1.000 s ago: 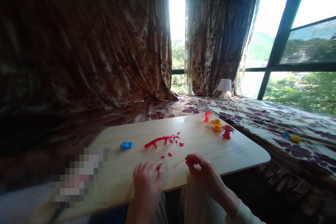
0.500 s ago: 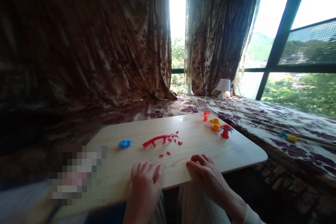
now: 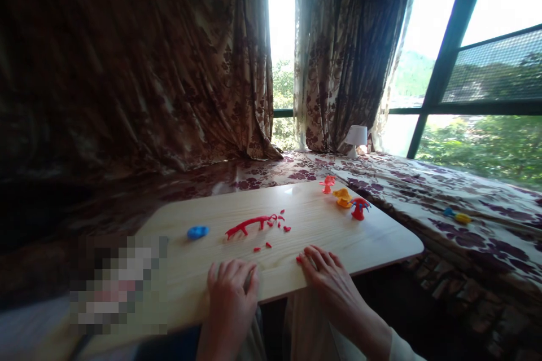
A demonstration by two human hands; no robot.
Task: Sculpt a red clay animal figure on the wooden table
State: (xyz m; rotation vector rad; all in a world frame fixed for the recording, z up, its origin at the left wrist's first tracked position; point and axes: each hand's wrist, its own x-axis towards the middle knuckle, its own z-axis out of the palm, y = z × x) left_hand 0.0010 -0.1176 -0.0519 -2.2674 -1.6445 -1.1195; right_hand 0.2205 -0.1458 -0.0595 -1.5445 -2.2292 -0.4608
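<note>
My left hand (image 3: 232, 287) rests at the near edge of the table, fingers lying on the top and thumb apart, with nothing seen in it. My right hand (image 3: 325, 271) is on the tabletop to its right, its fingers bent over a small red piece of modelling clay (image 3: 298, 259) that shows at the fingertips. Beyond the hands lies a long red clay figure (image 3: 249, 225) with short legs and a looped end. Around that end are several small red clay bits (image 3: 287, 229). Two more red bits (image 3: 268, 245) lie nearer to me.
A blue clay lump (image 3: 197, 232) sits at the left of the wooden table (image 3: 203, 271). At the far right stand a pink figure (image 3: 327, 184), a yellow one (image 3: 342, 198) and a red-and-blue one (image 3: 359, 208). A lamp (image 3: 356, 136) stands on the floral-covered surface behind.
The whole view has shifted slightly, so things appear a little further left. My right fingers have moved slightly over the small red clay piece. My left hand stays at the table edge.
</note>
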